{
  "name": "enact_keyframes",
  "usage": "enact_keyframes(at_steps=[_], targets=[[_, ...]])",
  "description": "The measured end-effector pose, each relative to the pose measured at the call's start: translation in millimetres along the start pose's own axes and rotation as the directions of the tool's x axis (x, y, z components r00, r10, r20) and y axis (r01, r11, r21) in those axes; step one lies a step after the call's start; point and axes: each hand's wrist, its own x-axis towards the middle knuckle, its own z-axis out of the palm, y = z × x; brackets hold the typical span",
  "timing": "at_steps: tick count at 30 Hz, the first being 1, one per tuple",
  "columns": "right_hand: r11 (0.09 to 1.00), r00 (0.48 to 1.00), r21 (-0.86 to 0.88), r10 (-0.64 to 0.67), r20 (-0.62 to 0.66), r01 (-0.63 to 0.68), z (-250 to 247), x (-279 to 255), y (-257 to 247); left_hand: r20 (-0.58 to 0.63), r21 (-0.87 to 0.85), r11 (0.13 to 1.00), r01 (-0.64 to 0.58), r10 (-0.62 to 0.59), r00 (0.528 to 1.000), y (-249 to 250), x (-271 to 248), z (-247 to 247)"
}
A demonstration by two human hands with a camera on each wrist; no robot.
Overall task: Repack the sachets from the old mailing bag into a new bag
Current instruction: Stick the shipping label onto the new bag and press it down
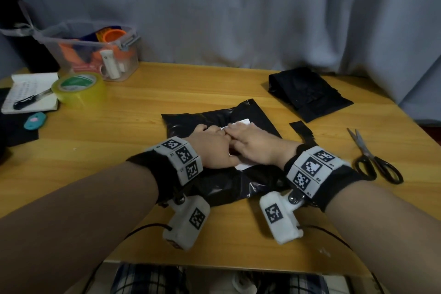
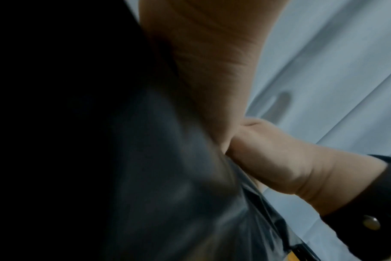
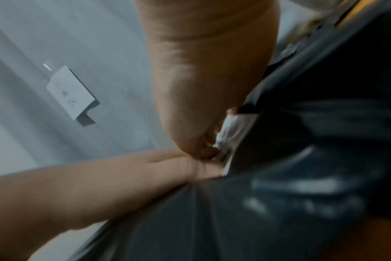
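A black mailing bag (image 1: 191,122) lies flat at the middle of the wooden table, with a white label (image 1: 243,166) stuck on top. Both hands sit on it, touching each other. My left hand (image 1: 210,145) presses down on the bag beside the label, its fingers lying fairly straight in the right wrist view (image 3: 123,176). My right hand (image 1: 253,141) reaches over the label, and its fingertips pinch a crumpled white edge of the label (image 3: 229,128). A second black bag (image 1: 307,93) lies folded at the back right. No sachets show.
Scissors (image 1: 372,157) lie at the right, with a cut black strip (image 1: 301,130) beside the bag. At the back left are a tape roll (image 1: 78,88), a clear plastic bin (image 1: 95,50) and a notebook with a pen (image 1: 28,93). A curtain hangs behind the table.
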Motion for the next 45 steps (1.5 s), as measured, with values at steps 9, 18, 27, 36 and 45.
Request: enact_keyframes(at_steps=[9, 18, 27, 36, 45], targets=[[0.926, 0.914, -0.244, 0.343, 0.216, -0.290, -2, -8, 19, 0.077, 0.022, 1.000, 0.022, -0.024, 0.997, -7, -2, -4], [0.982, 0.959, 0.048, 0.166, 0.231, -0.182, 3, 5, -10, 0.010, -0.028, 1.000, -0.014, 0.014, 1.000, -9, -5, 1], [0.914, 0.909, -0.232, 0.376, 0.177, -0.333, -14, -7, 24, 0.095, 0.026, 1.000, -0.003, 0.000, 0.995, -14, -4, -5], [0.979, 0.949, -0.098, 0.197, 0.248, -0.178, 5, -17, 4, 0.156, 0.064, 0.997, 0.048, -0.058, 0.986, -4, 3, -7], [0.940, 0.887, -0.270, 0.300, 0.351, -0.211, -20, -46, 22, 0.244, 0.136, 0.989, 0.054, -0.086, 0.966, -2, -1, -15]])
